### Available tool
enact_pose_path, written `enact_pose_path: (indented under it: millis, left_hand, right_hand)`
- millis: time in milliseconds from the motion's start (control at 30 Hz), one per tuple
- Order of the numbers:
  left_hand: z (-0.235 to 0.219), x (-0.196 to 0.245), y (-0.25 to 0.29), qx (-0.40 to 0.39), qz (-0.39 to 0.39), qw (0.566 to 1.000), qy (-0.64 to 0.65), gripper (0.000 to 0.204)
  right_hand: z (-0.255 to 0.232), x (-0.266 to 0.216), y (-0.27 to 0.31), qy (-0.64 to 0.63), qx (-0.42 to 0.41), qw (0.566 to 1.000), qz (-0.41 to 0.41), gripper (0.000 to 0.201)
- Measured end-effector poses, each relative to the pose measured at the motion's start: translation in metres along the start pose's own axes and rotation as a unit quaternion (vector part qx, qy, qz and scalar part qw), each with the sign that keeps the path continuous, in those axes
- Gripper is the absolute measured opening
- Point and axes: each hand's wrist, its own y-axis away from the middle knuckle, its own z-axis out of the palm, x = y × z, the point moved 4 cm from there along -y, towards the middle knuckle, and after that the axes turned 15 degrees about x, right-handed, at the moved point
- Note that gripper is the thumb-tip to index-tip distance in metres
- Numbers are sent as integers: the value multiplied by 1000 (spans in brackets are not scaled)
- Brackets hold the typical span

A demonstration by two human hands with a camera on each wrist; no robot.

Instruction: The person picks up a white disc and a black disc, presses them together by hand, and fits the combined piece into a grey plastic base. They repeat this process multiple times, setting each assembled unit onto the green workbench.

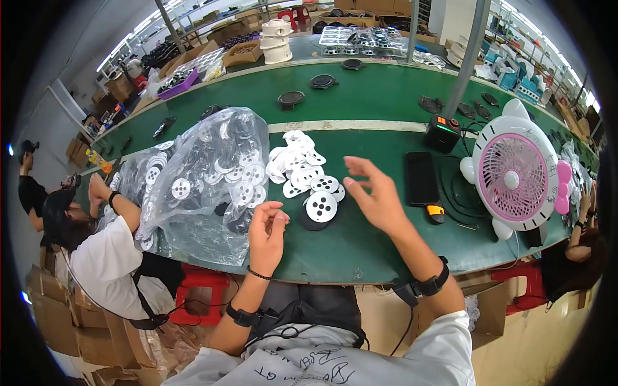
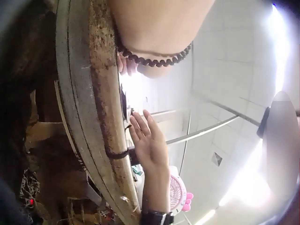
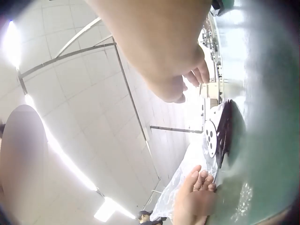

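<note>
My left hand (image 1: pixel 269 226) rests on the green table (image 1: pixel 360 238) near its front edge, fingers loosely curled, holding nothing; it also shows low in the right wrist view (image 3: pixel 197 197). My right hand (image 1: pixel 373 193) hovers above the table with fingers spread, empty, also visible as an open hand (image 2: pixel 149 140) in the left wrist view. Between the hands lies a white round disc with holes (image 1: pixel 321 206) on a black disc (image 1: pixel 311 224), seen edge-on (image 3: pixel 212 137) in the right wrist view. A heap of similar white discs (image 1: pixel 297 164) lies just beyond.
A clear plastic bag (image 1: pixel 206 180) full of discs sits left. A black phone (image 1: pixel 421 177), a small black box (image 1: pixel 442 133) and a pink-and-white fan (image 1: pixel 515 174) stand to the right. Black round parts (image 1: pixel 291 98) lie further back. Seated people are at both sides.
</note>
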Motion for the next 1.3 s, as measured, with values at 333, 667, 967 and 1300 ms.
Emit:
enact_pose_path:
  millis: [333, 667, 967, 1300]
  left_hand:
    - [22, 29, 19, -154, 185, 947, -215, 64]
    - [14, 26, 15, -104, 162, 967, -167, 52]
    - [127, 89, -142, -168, 295, 920, -196, 38]
    - [237, -94, -372, -172, 202, 845, -464, 94]
  right_hand:
    - [20, 21, 19, 89, -151, 978, -114, 58]
    - [9, -6, 12, 34, -167, 985, 12, 30]
    - [9, 5, 7, -5, -135, 985, 108, 30]
    - [5, 8, 1, -4, -162, 976, 146, 33]
